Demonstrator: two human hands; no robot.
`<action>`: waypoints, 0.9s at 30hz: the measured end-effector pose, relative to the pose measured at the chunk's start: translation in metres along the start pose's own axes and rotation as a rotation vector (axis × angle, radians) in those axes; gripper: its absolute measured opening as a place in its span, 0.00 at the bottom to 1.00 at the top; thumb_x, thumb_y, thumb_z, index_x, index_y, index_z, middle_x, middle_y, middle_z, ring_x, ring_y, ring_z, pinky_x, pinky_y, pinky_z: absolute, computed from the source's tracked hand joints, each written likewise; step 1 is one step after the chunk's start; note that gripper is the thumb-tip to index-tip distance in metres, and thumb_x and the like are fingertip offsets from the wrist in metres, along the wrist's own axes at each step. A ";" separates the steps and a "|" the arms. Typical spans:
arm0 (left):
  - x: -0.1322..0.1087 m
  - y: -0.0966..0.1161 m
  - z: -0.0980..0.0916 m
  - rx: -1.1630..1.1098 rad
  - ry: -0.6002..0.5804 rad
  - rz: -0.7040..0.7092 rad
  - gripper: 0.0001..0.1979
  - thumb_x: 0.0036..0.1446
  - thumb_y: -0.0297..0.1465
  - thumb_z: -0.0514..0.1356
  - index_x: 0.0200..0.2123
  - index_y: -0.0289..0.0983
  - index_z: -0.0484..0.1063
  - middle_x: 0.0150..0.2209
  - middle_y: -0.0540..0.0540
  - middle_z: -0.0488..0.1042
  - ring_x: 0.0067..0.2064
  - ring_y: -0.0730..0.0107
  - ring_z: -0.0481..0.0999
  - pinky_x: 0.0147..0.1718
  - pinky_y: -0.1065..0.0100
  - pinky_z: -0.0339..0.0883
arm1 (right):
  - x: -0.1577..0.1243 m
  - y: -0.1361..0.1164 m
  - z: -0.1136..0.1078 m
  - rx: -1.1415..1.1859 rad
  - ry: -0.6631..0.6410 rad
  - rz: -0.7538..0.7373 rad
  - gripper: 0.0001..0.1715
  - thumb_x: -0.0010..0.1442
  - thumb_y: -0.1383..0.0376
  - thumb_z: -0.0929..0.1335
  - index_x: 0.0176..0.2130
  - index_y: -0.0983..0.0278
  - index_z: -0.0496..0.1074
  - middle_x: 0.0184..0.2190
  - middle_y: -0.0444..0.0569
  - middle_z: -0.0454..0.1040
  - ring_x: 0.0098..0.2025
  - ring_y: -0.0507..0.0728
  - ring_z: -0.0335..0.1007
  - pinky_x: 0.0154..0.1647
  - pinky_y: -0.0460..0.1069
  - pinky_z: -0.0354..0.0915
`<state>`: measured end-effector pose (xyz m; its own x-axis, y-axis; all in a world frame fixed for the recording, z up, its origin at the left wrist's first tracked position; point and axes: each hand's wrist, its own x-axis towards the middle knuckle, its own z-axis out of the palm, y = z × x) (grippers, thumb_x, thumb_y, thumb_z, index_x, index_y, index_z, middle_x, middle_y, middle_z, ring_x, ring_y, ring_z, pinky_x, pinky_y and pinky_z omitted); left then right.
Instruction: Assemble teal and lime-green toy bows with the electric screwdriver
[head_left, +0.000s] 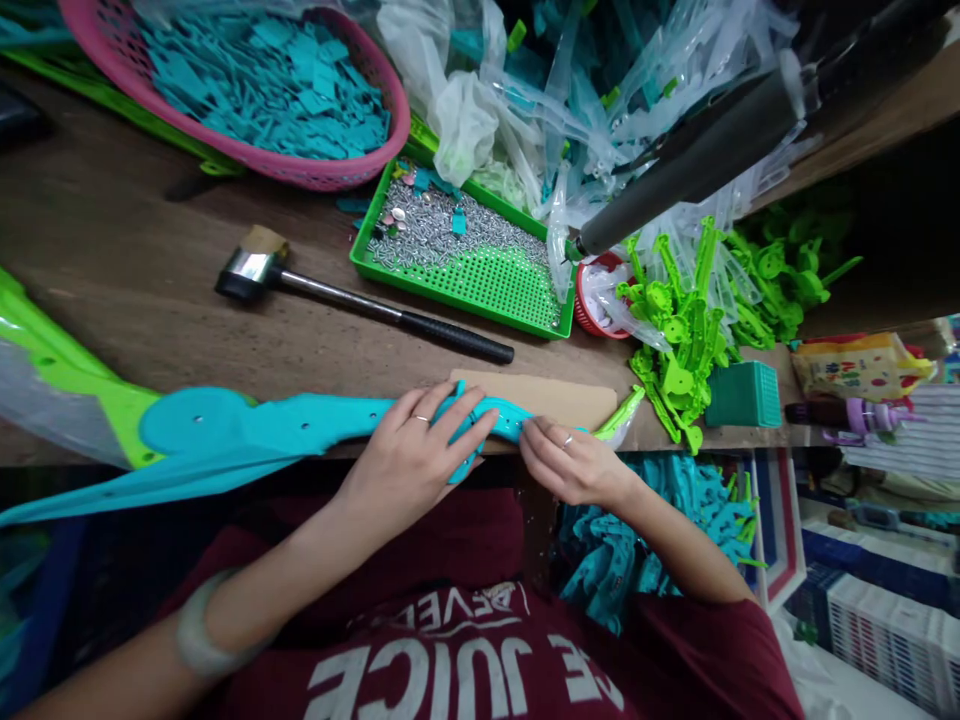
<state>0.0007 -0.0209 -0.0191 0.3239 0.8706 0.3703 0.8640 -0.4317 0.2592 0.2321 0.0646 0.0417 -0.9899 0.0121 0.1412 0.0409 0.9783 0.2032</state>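
Observation:
A long turquoise plastic toy part (337, 415), blade-like with a round disc and holes, lies along the front edge of the bench. My left hand (416, 440) wraps over its handle section, fingers bent around it. At the handle's right end, my right hand (570, 462) pinches with its fingertips near small holes; whether a small piece is between them is hidden. A lime-green plastic part with a clear blade (97, 390) sits against or under the turquoise one at left. Behind both hands is a flat piece of cardboard (559, 397).
A mallet (382, 310) lies behind the hands. Beyond it are a green tray (517, 315) of small metal fasteners and a pink basket (330, 175) of turquoise pieces. Lime-green parts (679, 360) pile up at right, beside a dark pole-like tool (682, 165) slanting down. Turquoise parts (652, 520) sit below the bench edge.

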 end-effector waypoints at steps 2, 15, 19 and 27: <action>0.000 0.000 0.000 -0.030 -0.002 -0.008 0.17 0.63 0.29 0.59 0.55 0.37 0.74 0.58 0.35 0.74 0.57 0.41 0.72 0.50 0.48 0.68 | -0.004 0.001 0.000 0.051 0.008 0.114 0.13 0.66 0.75 0.63 0.48 0.75 0.72 0.45 0.65 0.77 0.46 0.61 0.76 0.43 0.53 0.76; 0.004 -0.012 -0.002 0.055 0.104 0.143 0.15 0.66 0.33 0.57 0.51 0.35 0.76 0.58 0.32 0.74 0.54 0.42 0.76 0.46 0.50 0.71 | -0.002 0.002 -0.002 0.158 -0.037 0.329 0.11 0.70 0.70 0.62 0.50 0.70 0.69 0.41 0.56 0.78 0.40 0.56 0.75 0.39 0.49 0.73; 0.026 -0.027 -0.020 0.061 0.115 0.239 0.18 0.68 0.38 0.54 0.50 0.32 0.76 0.51 0.32 0.78 0.45 0.48 0.81 0.42 0.53 0.73 | -0.012 -0.013 -0.040 0.151 0.019 0.619 0.19 0.68 0.61 0.67 0.54 0.68 0.67 0.43 0.58 0.77 0.43 0.60 0.73 0.42 0.53 0.71; 0.051 -0.025 -0.026 0.081 0.093 0.352 0.17 0.67 0.38 0.55 0.48 0.32 0.76 0.46 0.34 0.80 0.38 0.53 0.82 0.33 0.59 0.73 | 0.005 0.011 -0.043 0.271 0.029 0.772 0.14 0.70 0.66 0.61 0.48 0.66 0.73 0.43 0.56 0.75 0.46 0.60 0.69 0.48 0.54 0.68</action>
<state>-0.0145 0.0275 0.0169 0.5732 0.6453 0.5049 0.7348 -0.6776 0.0318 0.2337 0.0665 0.0858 -0.6922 0.7010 0.1718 0.6716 0.7127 -0.2023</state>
